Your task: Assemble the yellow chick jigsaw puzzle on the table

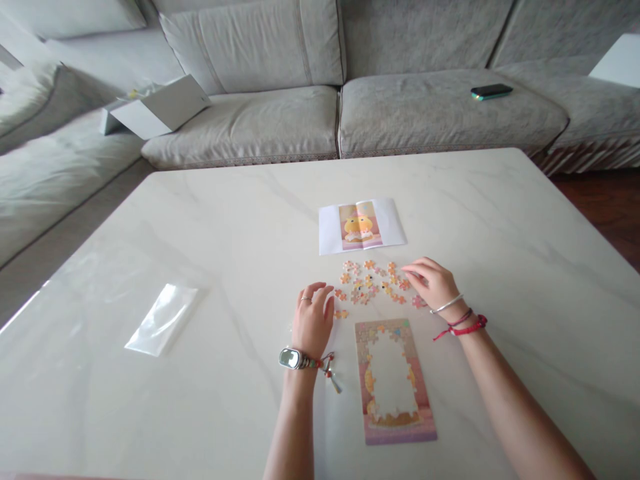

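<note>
My left hand [313, 320] rests on the white marble table [225, 267], fingers curled loosely, just left of a scatter of loose puzzle pieces [373, 283]. My right hand [433, 283] lies at the right edge of that scatter, fingers bent down onto the pieces; whether it holds one is hidden. In front of me lies a partly filled puzzle frame [395, 380], its border done and its middle white. Beyond the pieces sits a reference picture sheet [361, 225] showing a yellow cartoon figure.
A clear plastic bag [163, 319] lies on the table to the left. A grey sofa [300, 120] wraps around the far side, with a phone [491, 91] and an open white box [160, 107] on its cushions. Dark floor shows at the right.
</note>
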A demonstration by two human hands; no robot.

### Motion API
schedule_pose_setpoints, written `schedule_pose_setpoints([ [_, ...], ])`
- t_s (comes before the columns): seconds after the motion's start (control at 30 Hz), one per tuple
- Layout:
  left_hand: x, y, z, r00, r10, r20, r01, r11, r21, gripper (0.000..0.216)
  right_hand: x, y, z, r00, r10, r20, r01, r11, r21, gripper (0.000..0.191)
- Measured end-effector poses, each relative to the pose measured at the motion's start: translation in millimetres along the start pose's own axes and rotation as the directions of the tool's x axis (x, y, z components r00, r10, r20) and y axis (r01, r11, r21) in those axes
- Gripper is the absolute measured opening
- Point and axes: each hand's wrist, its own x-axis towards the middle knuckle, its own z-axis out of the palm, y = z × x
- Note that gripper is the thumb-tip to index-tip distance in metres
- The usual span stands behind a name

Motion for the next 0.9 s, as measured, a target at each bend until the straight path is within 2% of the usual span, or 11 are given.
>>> schedule_pose_setpoints([
  [0.4, 0, -3, 2, 1.000, 0.014, -0.002, -0.014, 1.000, 0.024, 0.021, 3, -6, -7, 0.999, 0.029, -0.036, -0.028, 1.000, 0.014, 0.017],
  [0.67, 1, -2, 1, 1.000, 0.004, 0.001, -0.004, 1.000, 0.017, 0.021, 1, -7, -2, 0.997, 0.028, 0.076, -0.030, 0.999, 0.025, 0.011],
  [0.9, 1, -1, -2, 1.000, -0.001, -0.014, 0.001, 1.000, 0.011, 0.021, -1, -5, 2, 0.995, 0.047, 0.087, -0.050, 0.998, 0.031, 0.012],
])
